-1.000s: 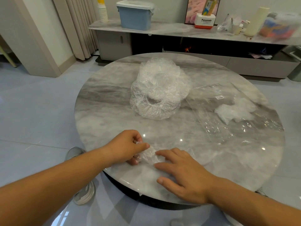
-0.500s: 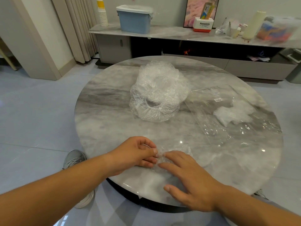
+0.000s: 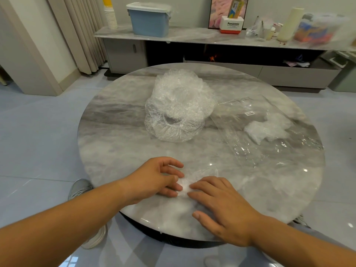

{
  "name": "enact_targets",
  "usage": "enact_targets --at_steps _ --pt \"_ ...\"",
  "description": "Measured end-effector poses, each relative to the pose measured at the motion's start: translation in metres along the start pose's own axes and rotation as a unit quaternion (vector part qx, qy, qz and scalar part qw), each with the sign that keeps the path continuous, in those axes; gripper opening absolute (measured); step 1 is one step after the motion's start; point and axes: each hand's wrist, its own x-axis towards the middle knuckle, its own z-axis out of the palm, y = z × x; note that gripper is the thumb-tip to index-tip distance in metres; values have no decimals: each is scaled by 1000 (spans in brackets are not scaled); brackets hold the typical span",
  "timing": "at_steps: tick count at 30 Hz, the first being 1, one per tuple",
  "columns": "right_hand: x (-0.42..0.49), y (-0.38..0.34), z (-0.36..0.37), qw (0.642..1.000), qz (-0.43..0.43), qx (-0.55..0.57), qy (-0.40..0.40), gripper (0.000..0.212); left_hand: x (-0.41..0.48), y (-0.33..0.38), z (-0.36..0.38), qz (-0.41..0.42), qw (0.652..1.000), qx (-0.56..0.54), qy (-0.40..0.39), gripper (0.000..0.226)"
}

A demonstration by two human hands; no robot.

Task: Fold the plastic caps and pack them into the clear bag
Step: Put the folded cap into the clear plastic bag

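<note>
A small, flattened plastic cap lies near the front edge of the round marble table. My left hand lies on its left side, fingertips pressing it down. My right hand lies flat on its right side, fingers straight. Further back, in the middle of the table, is a pile of crinkled clear caps. The clear bag lies flat at the right with a few folded white caps inside.
Behind the table runs a low sideboard with a blue box, paper cups and other items. My shoes stand on the tiled floor at the table's left front.
My left hand has let go of its pinch on the cap and moved right, and now presses it with spread fingers. The right hand has stayed flat on the cap.
</note>
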Motion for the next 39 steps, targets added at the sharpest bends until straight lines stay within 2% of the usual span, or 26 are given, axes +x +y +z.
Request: enact_targets --at_steps 1,3,5,7,11,15,18,21,23,25,27,29,31,33,36,38,39 --pt "-1 1 0 1000 2 1 0 44 2 1 -1 12 1000 19 21 24" --pt "-3 1 1 1000 2 5 -3 45 11 2 -4 55 987 130 72 23" --pt "-4 1 0 1000 -1 15 -3 46 19 4 -5 82 959 254 93 34" --pt "-5 3 -3 999 -6 33 -6 46 25 9 -2 76 945 307 83 45" --pt "-9 10 -6 997 -29 62 -20 46 36 21 9 23 932 360 28 50" --pt "-16 14 -7 995 -48 87 -17 42 38 24 12 -34 939 343 -4 33" --pt "-18 11 -9 977 28 208 42 38 35 21 10 -58 958 279 -13 25" --pt "-13 11 -14 930 138 310 137 32 31 16 7 -68 979 191 -19 25" --pt "-6 12 -17 888 220 373 157 21 29 13 8 -66 991 113 -20 26" --pt "0 16 -22 815 292 474 161 15 27 11 9 -63 997 39 -18 30" --pt "6 20 -26 736 338 562 169 24 26 10 11 -57 998 -21 -15 30" --pt "10 19 -32 657 365 633 185 28 25 10 12 -47 996 -73 -8 29" --pt "10 18 -38 599 384 678 185 30 26 11 13 -27 994 -109 0 32" --pt "9 16 -41 573 388 702 167 34 26 13 13 -8 991 -134 8 34" --pt "10 14 -41 557 368 734 126 43 26 14 15 4 988 -152 2 34" --pt "12 12 -41 561 348 741 127 47 23 13 18 -1 989 -147 -15 35" --pt "14 11 -42 575 341 730 139 48 22 12 20 -6 990 -139 -23 33"
